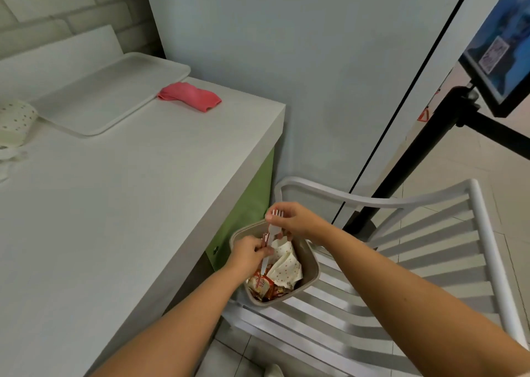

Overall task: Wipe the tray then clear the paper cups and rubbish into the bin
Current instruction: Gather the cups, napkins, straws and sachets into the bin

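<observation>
You're clearing rubbish: both arms reach down over the bin on the chair, right hand pinching a plastic fork near its tines, left hand in a curled grip round its handle. Next, loosen both grips so it drops in, then fetch the paper cup beside the tray on the table.

Over a beige plastic bin on a white slatted chair, the right grip pinches a white plastic fork, the left grip a red-striped wrapper.
</observation>
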Tool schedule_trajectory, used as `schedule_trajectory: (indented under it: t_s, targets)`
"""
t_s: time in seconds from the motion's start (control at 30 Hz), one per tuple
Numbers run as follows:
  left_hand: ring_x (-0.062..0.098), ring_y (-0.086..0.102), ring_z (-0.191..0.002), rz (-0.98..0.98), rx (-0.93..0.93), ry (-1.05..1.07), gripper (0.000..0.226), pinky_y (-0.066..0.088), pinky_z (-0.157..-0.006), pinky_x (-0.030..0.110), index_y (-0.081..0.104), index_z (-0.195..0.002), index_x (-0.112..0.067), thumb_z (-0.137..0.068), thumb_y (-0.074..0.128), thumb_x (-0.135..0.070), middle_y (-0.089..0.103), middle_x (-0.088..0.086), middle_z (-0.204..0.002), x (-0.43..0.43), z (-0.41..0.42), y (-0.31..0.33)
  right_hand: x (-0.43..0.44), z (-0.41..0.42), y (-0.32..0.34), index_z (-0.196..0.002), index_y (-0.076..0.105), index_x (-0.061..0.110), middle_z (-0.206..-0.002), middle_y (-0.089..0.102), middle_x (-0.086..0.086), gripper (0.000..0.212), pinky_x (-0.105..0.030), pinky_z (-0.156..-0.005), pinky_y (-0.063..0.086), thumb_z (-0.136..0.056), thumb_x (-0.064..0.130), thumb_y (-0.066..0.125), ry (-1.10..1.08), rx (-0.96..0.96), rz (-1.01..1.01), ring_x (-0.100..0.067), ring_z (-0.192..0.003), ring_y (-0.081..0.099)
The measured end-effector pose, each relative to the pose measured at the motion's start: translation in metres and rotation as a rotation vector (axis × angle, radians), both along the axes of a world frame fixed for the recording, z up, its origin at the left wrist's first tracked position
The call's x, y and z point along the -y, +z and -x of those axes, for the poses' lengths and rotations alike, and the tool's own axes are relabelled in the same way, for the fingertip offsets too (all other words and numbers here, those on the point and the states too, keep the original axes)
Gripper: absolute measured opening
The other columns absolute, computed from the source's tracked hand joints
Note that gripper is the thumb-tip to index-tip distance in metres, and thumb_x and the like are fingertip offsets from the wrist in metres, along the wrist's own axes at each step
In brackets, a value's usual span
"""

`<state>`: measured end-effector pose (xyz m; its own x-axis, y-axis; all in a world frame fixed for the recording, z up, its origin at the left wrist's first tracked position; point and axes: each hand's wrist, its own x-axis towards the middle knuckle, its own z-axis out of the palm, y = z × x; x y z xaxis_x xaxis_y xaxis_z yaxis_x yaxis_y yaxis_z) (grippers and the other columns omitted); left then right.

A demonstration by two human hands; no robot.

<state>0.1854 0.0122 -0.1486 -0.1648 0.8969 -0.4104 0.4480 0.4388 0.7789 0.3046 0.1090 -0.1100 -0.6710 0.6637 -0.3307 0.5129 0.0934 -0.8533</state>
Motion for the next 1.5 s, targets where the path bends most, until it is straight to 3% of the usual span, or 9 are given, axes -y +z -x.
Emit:
schedule_trajectory:
  t_s: [0.27,0.47,0.6,0.77,0.93,1.03,1.2,1.3,1.5]
  targets:
    - [0.009,0.049,-0.064,0.149,-0.038,0.010,0.016,0.032,-0.052,0.014,0.064,-0.077,-0.005,-0.088,0.063,-0.016,0.049,-0.006,-0.063,0.016,-0.007,-0.036,0.025,-0.004,-0.038,-0.097,0.062,0.011,-0.075,0.054,0.012,0.012,-0.011,-0.055,0.046,-0.093,0.021,0.057,0.124,0.168,-0.109,-0.002,-0.061,0.054]
    - [0.018,0.055,-0.096,0.237,-0.118,-0.079,0.029,0.038,-0.078,0.022,0.064,-0.110,0.002,-0.089,0.062,-0.018,0.060,0.012,-0.105,0.015,-0.008,-0.038,0.030,-0.002,-0.058,-0.109,0.060,0.007,-0.101,0.064,-0.011,0.021,-0.038,-0.079,0.055,-0.095,0.021,0.053,0.206,0.320,-0.073,-0.016,-0.084,0.059]
    - [0.023,0.053,-0.118,0.344,-0.195,-0.163,0.044,0.042,-0.095,0.027,0.053,-0.130,-0.010,-0.088,0.062,-0.015,0.056,0.009,-0.129,0.013,-0.004,-0.033,0.030,-0.003,-0.064,-0.133,0.047,0.015,-0.130,0.054,-0.011,0.037,-0.036,-0.090,0.053,-0.097,0.022,0.049,0.322,0.534,-0.026,-0.026,-0.110,0.058]
    - [0.024,0.046,-0.128,0.304,-0.232,-0.162,0.051,0.038,-0.103,0.028,0.042,-0.139,-0.008,-0.090,0.057,-0.007,0.048,0.010,-0.140,0.007,0.002,-0.018,0.013,0.005,-0.048,-0.129,0.054,0.014,-0.127,0.059,-0.012,0.036,-0.033,-0.090,0.051,-0.094,0.013,0.049,0.336,0.661,-0.097,-0.028,-0.112,0.060]
    - [0.023,0.051,-0.122,0.241,-0.259,-0.135,0.045,0.040,-0.096,0.024,0.047,-0.135,-0.008,-0.091,0.055,-0.006,0.053,0.010,-0.133,0.007,0.010,0.001,0.005,0.025,-0.016,-0.131,0.051,0.019,-0.126,0.057,-0.012,0.039,-0.038,-0.088,0.054,-0.096,0.005,0.041,0.432,0.703,-0.136,-0.031,-0.109,0.061]
    - [0.027,0.054,-0.116,0.187,-0.299,-0.117,0.034,0.043,-0.090,0.029,0.054,-0.125,-0.001,-0.091,0.053,-0.005,0.058,0.015,-0.123,0.007,0.013,0.018,0.006,0.041,0.013,-0.130,0.048,0.005,-0.122,0.059,-0.021,0.036,-0.029,-0.069,0.049,-0.097,0.009,0.033,0.504,0.751,-0.084,-0.037,-0.112,0.059]
    - [0.024,0.061,-0.088,0.050,-0.323,-0.033,0.021,0.048,-0.073,0.031,0.063,-0.107,-0.006,-0.092,0.049,-0.010,0.063,0.008,-0.090,0.004,0.027,0.063,0.012,0.077,0.076,-0.111,0.063,0.002,-0.064,0.057,-0.004,0.028,-0.019,-0.044,0.039,-0.096,0.017,0.046,0.589,0.849,-0.254,-0.014,-0.049,0.051]
    - [0.026,0.066,-0.089,-0.057,-0.244,0.077,0.021,0.055,-0.083,0.036,0.062,-0.108,-0.005,-0.092,0.049,-0.004,0.066,0.013,-0.098,0.008,0.041,0.091,0.019,0.100,0.110,-0.105,0.065,0.003,-0.061,0.058,-0.001,0.022,-0.023,-0.055,0.038,-0.094,0.012,0.047,0.588,0.832,-0.439,-0.015,-0.060,0.053]
    - [0.013,0.054,-0.066,-0.269,-0.279,0.263,0.019,0.042,-0.054,0.014,0.064,-0.101,-0.005,-0.094,0.047,-0.009,0.059,0.001,-0.087,0.038,0.098,0.123,0.043,0.149,0.148,-0.092,0.061,0.008,-0.077,0.063,-0.006,0.014,-0.024,-0.061,0.041,-0.092,0.011,0.048,0.576,0.683,-0.576,-0.019,-0.073,0.055]
